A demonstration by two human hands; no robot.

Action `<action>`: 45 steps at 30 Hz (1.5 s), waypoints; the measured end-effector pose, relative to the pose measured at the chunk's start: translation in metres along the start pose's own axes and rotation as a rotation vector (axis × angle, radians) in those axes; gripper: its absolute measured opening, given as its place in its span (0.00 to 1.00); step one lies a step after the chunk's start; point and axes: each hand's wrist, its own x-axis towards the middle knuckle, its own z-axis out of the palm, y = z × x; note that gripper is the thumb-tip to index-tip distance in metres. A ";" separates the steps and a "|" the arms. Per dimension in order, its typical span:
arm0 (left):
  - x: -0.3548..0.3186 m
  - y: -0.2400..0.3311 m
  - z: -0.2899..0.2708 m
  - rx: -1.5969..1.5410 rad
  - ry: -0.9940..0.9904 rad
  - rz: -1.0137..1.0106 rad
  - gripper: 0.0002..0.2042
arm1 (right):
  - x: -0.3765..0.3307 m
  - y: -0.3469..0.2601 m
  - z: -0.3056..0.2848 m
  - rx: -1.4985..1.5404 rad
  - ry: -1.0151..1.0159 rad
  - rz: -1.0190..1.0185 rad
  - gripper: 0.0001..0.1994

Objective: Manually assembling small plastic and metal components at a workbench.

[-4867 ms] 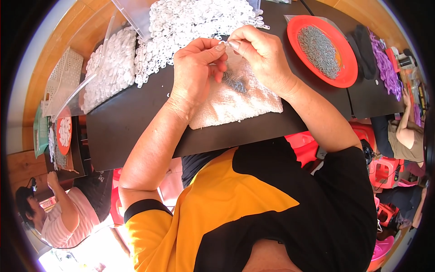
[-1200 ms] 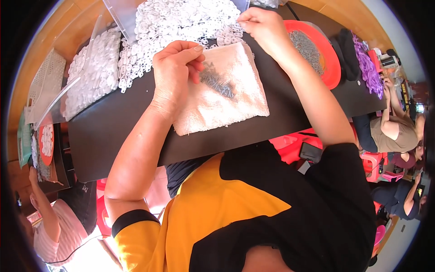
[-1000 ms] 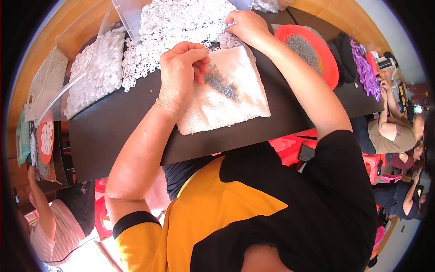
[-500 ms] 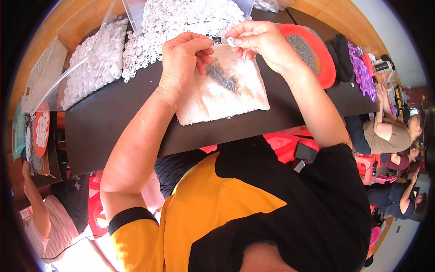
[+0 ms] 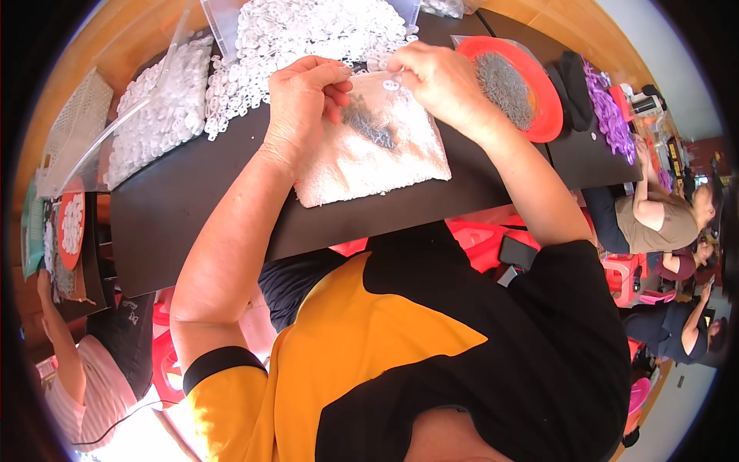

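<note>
My left hand (image 5: 305, 96) is above the left part of a pale folded towel (image 5: 400, 165), thumb and forefinger pinched together. Whatever they hold is too small to make out. Across from it my right hand (image 5: 443, 81) has its fingers curled and pinched near the towel's far edge, their contents hidden. A small white plastic piece with holes (image 5: 392, 85) shows just below the right fingertips; whether it lies on the towel or hangs from them I cannot tell. A little heap of thin grey pieces (image 5: 371, 127) rests on the towel between the hands.
Loose white pieces (image 5: 308, 35) spill from a clear bin beyond my hands. A bag of white pieces (image 5: 158, 115) sits left. To the right are a red plate (image 5: 548, 108) of grey pieces, a black bundle (image 5: 576, 88) and purple pieces (image 5: 608, 115). Other people work at both sides.
The white piece was between my right fingertips and now shows below them. My right hand has turned knuckles-up and shifted slightly right. My left hand has moved slightly left.
</note>
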 end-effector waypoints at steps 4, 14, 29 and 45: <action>0.001 0.002 0.001 -0.023 -0.001 -0.004 0.05 | 0.003 -0.003 0.006 -0.101 -0.155 -0.086 0.05; 0.001 0.000 -0.003 -0.069 -0.022 -0.062 0.06 | -0.005 -0.002 0.001 -0.114 -0.118 -0.235 0.07; 0.004 0.000 0.000 -0.076 -0.003 -0.049 0.04 | -0.003 -0.011 0.004 -0.226 -0.179 -0.073 0.08; 0.004 0.000 -0.003 -0.108 -0.088 -0.082 0.07 | 0.003 -0.018 0.015 -0.078 -0.135 -0.015 0.08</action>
